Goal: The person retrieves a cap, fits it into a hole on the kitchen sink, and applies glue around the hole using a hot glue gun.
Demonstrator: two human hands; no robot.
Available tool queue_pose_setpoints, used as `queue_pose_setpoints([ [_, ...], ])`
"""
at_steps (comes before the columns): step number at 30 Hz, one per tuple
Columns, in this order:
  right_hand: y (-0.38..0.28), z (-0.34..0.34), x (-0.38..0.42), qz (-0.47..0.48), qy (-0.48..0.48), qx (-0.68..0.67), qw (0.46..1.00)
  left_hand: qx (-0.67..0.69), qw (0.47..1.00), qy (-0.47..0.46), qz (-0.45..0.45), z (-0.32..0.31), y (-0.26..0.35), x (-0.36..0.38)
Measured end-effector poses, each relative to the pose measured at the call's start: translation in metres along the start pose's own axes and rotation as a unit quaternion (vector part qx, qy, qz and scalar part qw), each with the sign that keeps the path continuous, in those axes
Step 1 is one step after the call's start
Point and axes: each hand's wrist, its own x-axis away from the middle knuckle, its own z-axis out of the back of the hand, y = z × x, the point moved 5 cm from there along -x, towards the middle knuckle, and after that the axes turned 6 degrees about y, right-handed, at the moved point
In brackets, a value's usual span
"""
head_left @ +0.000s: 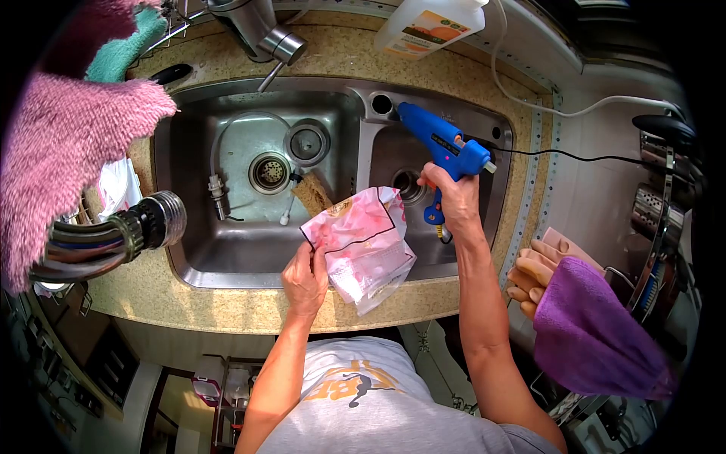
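Observation:
My left hand (pixel 305 278) pinches the lower left corner of a pink and white plastic packet (pixel 363 240) and holds it over the front rim of a steel double sink (pixel 189 261). My right hand (pixel 452 198) grips the handle of a blue glue gun (pixel 442 144), which is raised above the sink's right basin with its nozzle pointing up and left. A black cord (pixel 575 157) runs from the glue gun to the right. The gun's nozzle is apart from the packet.
A tap (pixel 272 41) and a spray bottle (pixel 427 26) stand behind the sink. Pink towels (pixel 68 144) hang at the left above a hose end (pixel 155 219). Rubber gloves (pixel 541 261) and a purple cloth (pixel 590 333) lie at the right. A brush lies in the left basin.

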Motion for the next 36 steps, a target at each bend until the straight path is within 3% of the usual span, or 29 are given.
queue_pose_setpoints([
  [36,-0.013,-0.009,-0.006,0.004,0.017,0.007,1.000,-0.006,1.000,-0.012,-0.003,0.000,-0.003,0.002],
])
